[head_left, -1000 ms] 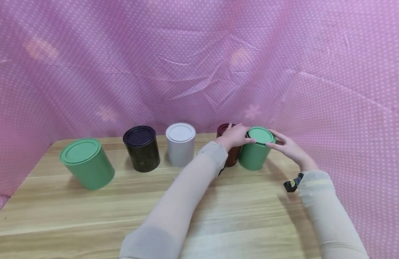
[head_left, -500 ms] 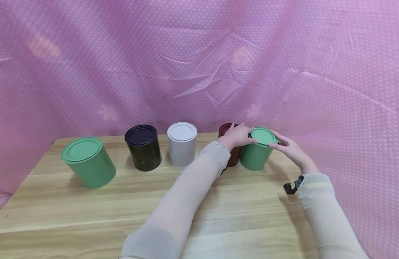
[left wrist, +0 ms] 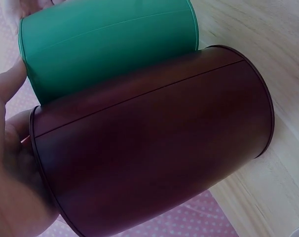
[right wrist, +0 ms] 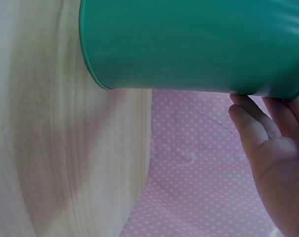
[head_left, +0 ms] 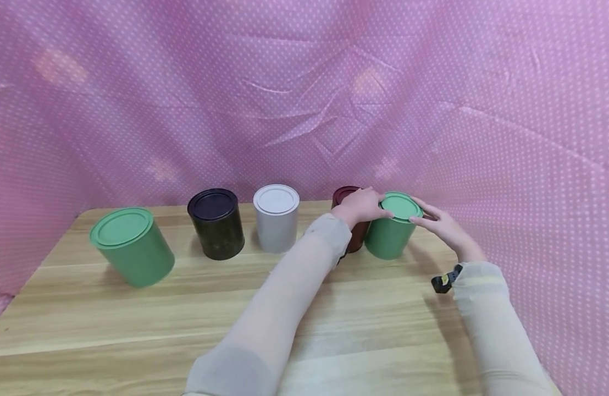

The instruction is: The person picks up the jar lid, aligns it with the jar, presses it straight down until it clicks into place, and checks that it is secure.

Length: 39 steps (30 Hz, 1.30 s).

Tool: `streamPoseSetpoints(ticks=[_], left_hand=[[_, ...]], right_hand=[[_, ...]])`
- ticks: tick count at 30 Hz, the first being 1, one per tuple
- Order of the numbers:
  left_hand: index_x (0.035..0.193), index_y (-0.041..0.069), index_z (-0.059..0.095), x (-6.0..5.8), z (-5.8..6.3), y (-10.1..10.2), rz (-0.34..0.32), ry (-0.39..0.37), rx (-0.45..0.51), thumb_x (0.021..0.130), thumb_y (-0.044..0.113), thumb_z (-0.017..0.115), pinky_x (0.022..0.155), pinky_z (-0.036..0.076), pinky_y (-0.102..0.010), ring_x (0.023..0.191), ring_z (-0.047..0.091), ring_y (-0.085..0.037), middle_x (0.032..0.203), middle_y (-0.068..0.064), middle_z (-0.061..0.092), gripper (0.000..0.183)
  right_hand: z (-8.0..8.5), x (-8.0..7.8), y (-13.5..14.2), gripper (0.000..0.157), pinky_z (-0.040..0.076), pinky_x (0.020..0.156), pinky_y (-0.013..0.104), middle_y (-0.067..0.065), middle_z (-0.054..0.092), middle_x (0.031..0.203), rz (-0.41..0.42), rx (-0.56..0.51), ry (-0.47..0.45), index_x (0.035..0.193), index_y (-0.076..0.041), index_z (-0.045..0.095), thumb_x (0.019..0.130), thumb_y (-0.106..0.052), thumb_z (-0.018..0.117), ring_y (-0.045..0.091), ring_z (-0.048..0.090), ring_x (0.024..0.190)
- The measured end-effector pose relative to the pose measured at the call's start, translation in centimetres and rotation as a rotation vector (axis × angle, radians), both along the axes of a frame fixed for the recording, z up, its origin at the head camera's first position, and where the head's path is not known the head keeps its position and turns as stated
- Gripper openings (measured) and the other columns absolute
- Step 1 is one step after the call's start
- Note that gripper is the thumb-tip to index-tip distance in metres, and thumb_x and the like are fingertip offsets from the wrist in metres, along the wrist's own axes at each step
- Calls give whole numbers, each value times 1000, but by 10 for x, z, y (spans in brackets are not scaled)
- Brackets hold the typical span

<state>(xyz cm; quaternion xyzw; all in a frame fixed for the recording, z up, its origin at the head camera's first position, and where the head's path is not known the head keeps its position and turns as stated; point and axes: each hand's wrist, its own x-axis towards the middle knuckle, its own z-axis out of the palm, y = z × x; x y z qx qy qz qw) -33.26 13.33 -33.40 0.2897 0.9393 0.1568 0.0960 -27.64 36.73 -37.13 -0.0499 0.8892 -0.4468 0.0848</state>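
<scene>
A green lidded can (head_left: 389, 240) stands upright at the right back of the table, next to a dark red can (head_left: 356, 236). My left hand (head_left: 361, 206) reaches across the dark red lid, partly hiding it, and holds the green can's left rim with thumb and finger. From the right, my right hand (head_left: 445, 231) holds the same rim, thumb in front and fingers behind. In the left wrist view, the left thumb (left wrist: 11, 81) meets the green can's edge; other fingers lie beyond the dark red can's rim. The right wrist view shows right fingers (right wrist: 250, 126) against the green side.
To the left stand a white can (head_left: 276, 228), a black can (head_left: 217, 231) and another green can (head_left: 136, 250), all lidded. Pink dotted cloth (head_left: 304, 99) hangs behind and beside the wooden table (head_left: 136, 341).
The cans and both hands stay in place. A left finger that was raised over the dark red lid no longer sticks up. The head view has shifted slightly.
</scene>
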Motion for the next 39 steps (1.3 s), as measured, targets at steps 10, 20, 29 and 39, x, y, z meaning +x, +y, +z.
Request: streamPoseSetpoints(ticks=[10,20,29,39], left_hand=[[149,26,39,1,3,2,50,-52,8,93,54,55,117,30,-39,147,24,-13,152,8,42,65],[142,25,50,3,7,3,97,-49,23,89,52,62,101,46,-33,124,53,-12,139,6,56,61],[140,26,54,1,10,6,143,-70,18,87,51,65,98,48,-34,121,55,-13,138,6,57,60],[138,27,55,3,13,14,172,-85,-5,85,52,67,96,48,-34,121,54,-13,138,7,57,60]], right_hand=[[8,-1,-2,73,18,108,73,16,19,160,5,43,-15,155,-29,20,95,-45,58,47,25,142],[12,0,-7,76,20,111,69,17,21,160,-24,25,-53,155,-28,21,93,-46,61,46,23,143],[17,-4,-9,78,21,113,65,18,18,160,-40,12,-106,155,-29,20,92,-43,63,45,20,145],[23,-5,-1,80,22,112,65,18,16,161,-10,55,-126,155,-27,21,90,-47,64,46,19,144]])
